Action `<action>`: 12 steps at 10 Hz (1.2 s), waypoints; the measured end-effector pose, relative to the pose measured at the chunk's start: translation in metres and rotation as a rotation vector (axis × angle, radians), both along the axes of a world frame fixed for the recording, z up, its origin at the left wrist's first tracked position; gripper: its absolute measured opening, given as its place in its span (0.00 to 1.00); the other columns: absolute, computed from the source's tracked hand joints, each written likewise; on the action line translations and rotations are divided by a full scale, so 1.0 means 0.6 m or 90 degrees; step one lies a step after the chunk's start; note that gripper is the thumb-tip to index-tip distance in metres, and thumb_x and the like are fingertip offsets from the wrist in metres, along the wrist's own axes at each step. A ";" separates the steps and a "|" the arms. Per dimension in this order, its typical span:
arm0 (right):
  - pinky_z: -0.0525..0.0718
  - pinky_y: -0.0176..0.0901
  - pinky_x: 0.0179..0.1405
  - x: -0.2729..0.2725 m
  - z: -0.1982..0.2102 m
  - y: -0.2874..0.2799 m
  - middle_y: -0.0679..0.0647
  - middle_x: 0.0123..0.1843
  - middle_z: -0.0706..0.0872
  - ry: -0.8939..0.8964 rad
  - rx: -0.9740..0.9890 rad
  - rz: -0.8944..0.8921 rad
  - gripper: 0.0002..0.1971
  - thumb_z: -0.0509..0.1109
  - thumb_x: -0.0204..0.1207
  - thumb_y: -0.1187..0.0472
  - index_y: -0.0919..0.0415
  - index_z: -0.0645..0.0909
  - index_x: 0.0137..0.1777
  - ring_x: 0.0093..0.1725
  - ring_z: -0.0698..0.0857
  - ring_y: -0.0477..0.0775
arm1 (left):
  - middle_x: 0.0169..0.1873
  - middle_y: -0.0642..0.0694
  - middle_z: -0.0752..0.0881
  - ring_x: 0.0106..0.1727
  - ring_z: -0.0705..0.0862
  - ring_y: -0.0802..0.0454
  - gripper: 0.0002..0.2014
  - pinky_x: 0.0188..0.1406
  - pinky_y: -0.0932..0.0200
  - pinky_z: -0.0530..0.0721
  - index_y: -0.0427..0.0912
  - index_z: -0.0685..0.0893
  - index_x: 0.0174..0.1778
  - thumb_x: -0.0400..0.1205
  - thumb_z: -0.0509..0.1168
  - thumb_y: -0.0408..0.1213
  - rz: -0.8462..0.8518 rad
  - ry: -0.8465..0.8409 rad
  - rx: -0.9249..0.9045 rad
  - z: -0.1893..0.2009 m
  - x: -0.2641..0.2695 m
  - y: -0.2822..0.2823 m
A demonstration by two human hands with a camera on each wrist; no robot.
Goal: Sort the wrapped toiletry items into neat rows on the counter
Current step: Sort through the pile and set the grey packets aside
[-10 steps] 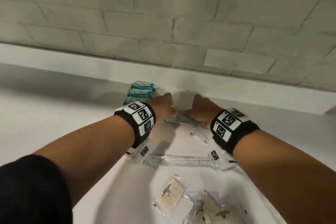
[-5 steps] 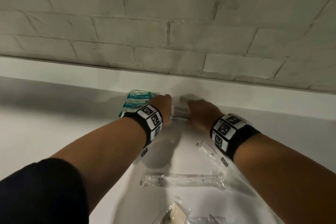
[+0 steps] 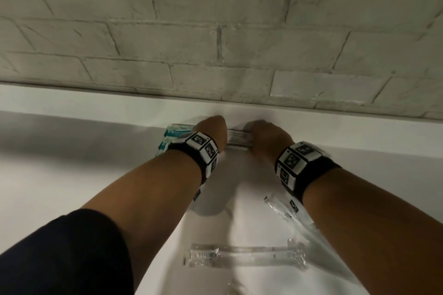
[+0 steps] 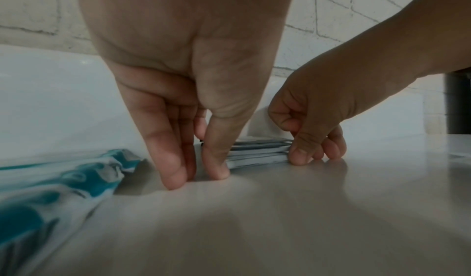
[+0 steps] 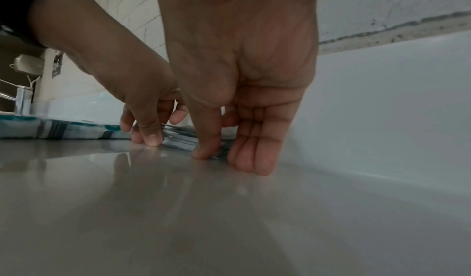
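Grip: both hands pinch one small stack of flat white sachets (image 4: 257,151) at the back of the counter (image 3: 60,199), left hand (image 3: 212,132) on its left end, right hand (image 3: 268,136) on its right end, fingertips (image 4: 175,177) down on the surface. Sachet count unreadable, edges blur together. Nearest: one clear-wrapped toothbrush (image 3: 244,255) lying crosswise, a second clear wrapped item (image 3: 280,211) partly hidden under the right forearm. Far left, just beside the stack: teal-and-white packets (image 3: 171,136), about three, half covered by the left wrist band. Behind: white brick wall (image 3: 215,31).
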State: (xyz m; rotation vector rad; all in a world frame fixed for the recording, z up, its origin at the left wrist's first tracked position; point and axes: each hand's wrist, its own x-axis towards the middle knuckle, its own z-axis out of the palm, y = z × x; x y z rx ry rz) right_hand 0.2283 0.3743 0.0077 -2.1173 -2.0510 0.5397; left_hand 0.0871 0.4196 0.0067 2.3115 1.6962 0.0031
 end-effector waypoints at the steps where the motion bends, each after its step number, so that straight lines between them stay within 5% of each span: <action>1: 0.75 0.43 0.66 0.005 0.003 -0.004 0.55 0.69 0.79 0.007 -0.027 -0.005 0.29 0.79 0.68 0.57 0.53 0.77 0.70 0.67 0.80 0.57 | 0.67 0.33 0.79 0.68 0.79 0.36 0.25 0.64 0.50 0.76 0.30 0.72 0.69 0.80 0.70 0.36 0.043 -0.043 -0.037 -0.002 -0.010 0.002; 2: 0.79 0.42 0.56 0.022 0.015 -0.010 0.54 0.58 0.84 0.040 -0.064 -0.018 0.18 0.72 0.75 0.57 0.58 0.81 0.64 0.58 0.84 0.57 | 0.70 0.35 0.78 0.71 0.77 0.40 0.25 0.66 0.54 0.74 0.30 0.73 0.72 0.83 0.66 0.41 0.134 -0.186 -0.105 0.007 -0.027 0.000; 3: 0.86 0.54 0.56 0.055 0.011 -0.015 0.59 0.44 0.83 0.276 -0.106 -0.231 0.14 0.63 0.81 0.65 0.70 0.80 0.64 0.48 0.85 0.61 | 0.68 0.35 0.81 0.56 0.84 0.46 0.18 0.53 0.55 0.80 0.31 0.76 0.70 0.86 0.58 0.36 0.207 -0.348 -0.215 0.002 -0.039 0.008; 4: 0.83 0.53 0.55 0.072 -0.002 -0.017 0.61 0.50 0.81 0.497 -0.113 -0.353 0.16 0.64 0.80 0.66 0.69 0.77 0.67 0.48 0.82 0.59 | 0.65 0.37 0.83 0.35 0.78 0.55 0.21 0.36 0.65 0.80 0.36 0.76 0.72 0.86 0.57 0.43 0.287 -0.525 -0.262 -0.010 -0.038 0.005; 5: 0.82 0.48 0.43 0.046 -0.005 -0.021 0.59 0.43 0.81 0.627 -0.138 -0.358 0.08 0.62 0.82 0.65 0.64 0.78 0.58 0.40 0.81 0.55 | 0.42 0.50 0.80 0.33 0.77 0.56 0.14 0.32 0.67 0.79 0.48 0.81 0.59 0.85 0.55 0.46 0.319 -0.608 -0.319 -0.020 -0.027 -0.003; 6: 0.81 0.45 0.40 0.020 -0.006 -0.016 0.62 0.41 0.80 0.597 -0.152 -0.347 0.07 0.60 0.82 0.64 0.65 0.79 0.51 0.38 0.79 0.55 | 0.36 0.52 0.75 0.33 0.75 0.56 0.11 0.34 0.63 0.79 0.51 0.73 0.37 0.85 0.54 0.45 0.328 -0.621 -0.317 -0.019 -0.016 -0.008; 8: 0.76 0.45 0.41 0.035 0.008 -0.037 0.58 0.37 0.78 0.531 -0.164 -0.305 0.07 0.61 0.82 0.64 0.61 0.81 0.49 0.35 0.77 0.53 | 0.34 0.51 0.74 0.33 0.75 0.55 0.15 0.49 0.49 0.82 0.50 0.70 0.33 0.87 0.54 0.45 0.313 -0.596 -0.285 -0.008 -0.021 -0.024; 9: 0.79 0.48 0.50 0.057 0.042 -0.084 0.61 0.50 0.82 0.449 -0.195 -0.235 0.13 0.63 0.83 0.61 0.66 0.81 0.63 0.48 0.82 0.59 | 0.35 0.50 0.75 0.39 0.77 0.50 0.15 0.60 0.46 0.81 0.51 0.69 0.33 0.87 0.56 0.47 0.294 -0.551 -0.235 0.016 -0.030 -0.051; 10: 0.79 0.53 0.67 0.081 0.073 -0.140 0.57 0.67 0.83 0.254 -0.193 -0.141 0.18 0.63 0.83 0.55 0.58 0.77 0.71 0.64 0.82 0.59 | 0.51 0.43 0.78 0.56 0.79 0.44 0.07 0.65 0.44 0.80 0.49 0.74 0.43 0.86 0.58 0.43 0.206 -0.519 -0.235 0.045 -0.034 -0.094; 11: 0.71 0.49 0.74 0.114 0.072 -0.208 0.54 0.77 0.75 -0.001 -0.198 -0.057 0.22 0.62 0.83 0.50 0.54 0.73 0.76 0.74 0.75 0.57 | 0.53 0.44 0.85 0.52 0.85 0.48 0.04 0.48 0.54 0.80 0.47 0.80 0.50 0.85 0.60 0.40 0.091 -0.505 -0.263 0.076 -0.044 -0.192; 12: 0.71 0.48 0.73 0.140 0.050 -0.297 0.53 0.77 0.74 -0.070 -0.235 -0.050 0.25 0.65 0.80 0.46 0.53 0.73 0.76 0.74 0.74 0.56 | 0.50 0.48 0.89 0.43 0.87 0.57 0.06 0.40 0.62 0.80 0.47 0.84 0.53 0.83 0.64 0.40 -0.038 -0.413 -0.287 0.067 -0.058 -0.259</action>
